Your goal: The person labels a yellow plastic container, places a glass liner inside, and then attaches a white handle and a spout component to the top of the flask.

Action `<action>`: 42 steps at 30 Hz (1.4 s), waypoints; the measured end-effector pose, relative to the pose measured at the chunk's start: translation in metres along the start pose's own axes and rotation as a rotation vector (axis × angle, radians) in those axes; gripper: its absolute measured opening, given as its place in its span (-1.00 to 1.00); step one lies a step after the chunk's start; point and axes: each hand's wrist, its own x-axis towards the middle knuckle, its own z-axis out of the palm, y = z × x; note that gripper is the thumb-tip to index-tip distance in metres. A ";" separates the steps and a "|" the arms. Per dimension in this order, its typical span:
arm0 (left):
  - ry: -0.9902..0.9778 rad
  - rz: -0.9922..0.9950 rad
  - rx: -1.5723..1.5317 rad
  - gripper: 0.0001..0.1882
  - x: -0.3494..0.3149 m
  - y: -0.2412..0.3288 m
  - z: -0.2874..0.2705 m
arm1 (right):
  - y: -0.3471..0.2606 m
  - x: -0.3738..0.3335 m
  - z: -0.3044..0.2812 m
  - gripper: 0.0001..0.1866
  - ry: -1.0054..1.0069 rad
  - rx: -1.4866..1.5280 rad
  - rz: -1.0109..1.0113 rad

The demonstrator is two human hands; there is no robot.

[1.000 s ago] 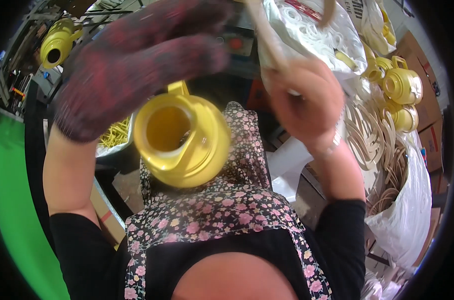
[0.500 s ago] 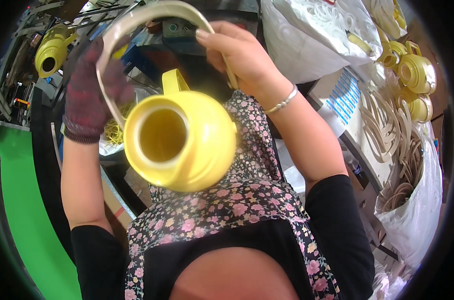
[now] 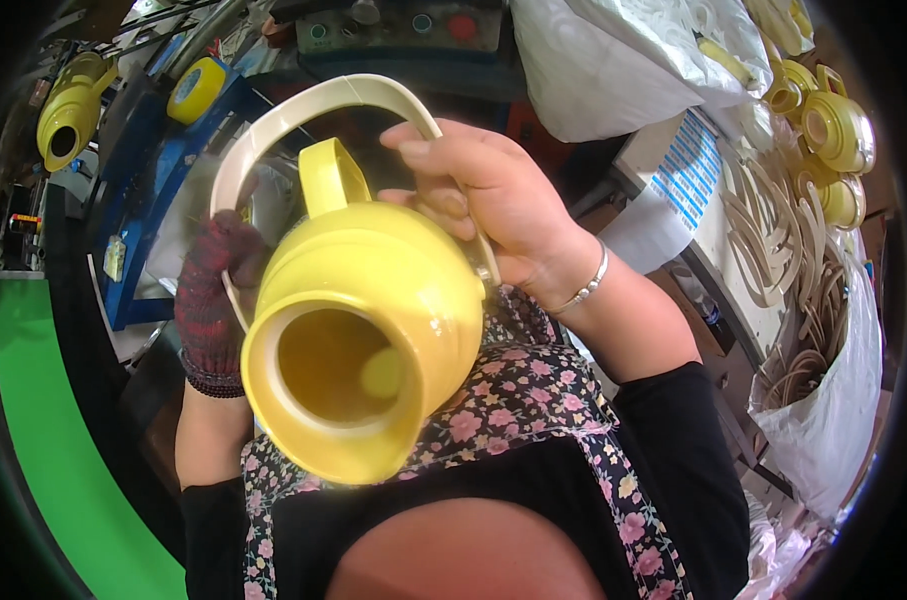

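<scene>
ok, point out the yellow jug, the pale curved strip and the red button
Yellow jug point(image 3: 393, 262), head view: upper side of its body.
Pale curved strip point(image 3: 340, 91), head view: top of its arch.
Red button point(image 3: 461, 30), head view: middle of its face.

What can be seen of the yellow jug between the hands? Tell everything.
The yellow jug looks like glossy plastic: rounded body, wide mouth with pale inner rim, spout and loop handle. It tilts, mouth toward the camera, above the floral apron. A pale strip, held by the left hand and right hand, arches over it and seemingly meets its right side. Hand contact is unclear.
</scene>
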 end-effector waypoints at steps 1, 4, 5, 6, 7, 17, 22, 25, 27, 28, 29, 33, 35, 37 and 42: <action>0.018 0.006 -0.003 -0.60 0.000 -0.001 0.001 | 0.003 0.000 0.000 -0.78 0.001 0.026 -0.016; 0.112 0.043 0.020 -0.62 0.000 -0.004 0.005 | 0.011 -0.003 -0.004 -0.80 -0.007 0.075 -0.063; 0.171 0.075 0.043 -0.62 0.001 -0.006 0.006 | 0.012 -0.005 -0.005 -0.80 -0.012 0.087 -0.078; 0.225 0.107 0.086 -0.61 0.002 -0.009 0.002 | 0.013 -0.008 -0.005 -0.78 0.001 0.068 -0.089; 0.279 0.135 0.130 -0.60 0.004 -0.012 -0.002 | 0.014 -0.010 -0.005 -0.76 0.014 0.048 -0.101; -0.144 0.033 -0.016 -0.56 0.007 -0.011 -0.006 | 0.021 -0.008 0.002 -0.72 0.138 0.138 -0.093; -0.146 0.048 0.005 -0.55 0.014 -0.026 -0.008 | 0.029 0.001 -0.001 -0.77 0.136 0.095 -0.050; -0.180 0.054 0.012 -0.54 0.023 -0.030 -0.008 | 0.024 -0.002 0.003 -0.77 0.086 0.062 -0.104; -0.216 0.054 0.014 -0.53 0.030 -0.033 -0.011 | 0.024 -0.006 0.006 -0.76 -0.038 -0.078 -0.299; -0.239 0.052 0.019 -0.52 0.033 -0.033 -0.013 | 0.026 -0.011 0.008 -0.76 -0.127 -0.204 -0.470; -0.260 0.054 0.020 -0.52 0.036 -0.035 -0.015 | 0.026 -0.008 0.008 -0.76 -0.126 -0.211 -0.493; -0.341 0.050 0.045 -0.50 0.037 -0.041 -0.028 | 0.030 0.018 0.003 -0.74 0.083 0.097 -0.254; -0.365 0.031 0.039 -0.49 0.037 -0.045 -0.035 | 0.029 0.019 0.002 -0.73 0.002 0.049 -0.547; -0.324 -0.032 -0.077 -0.54 0.036 -0.045 -0.034 | 0.026 0.015 -0.002 -0.74 -0.163 -0.277 -0.955; -0.260 0.329 0.201 -0.59 0.035 -0.027 -0.006 | 0.016 0.022 -0.002 -0.83 0.015 0.192 -0.240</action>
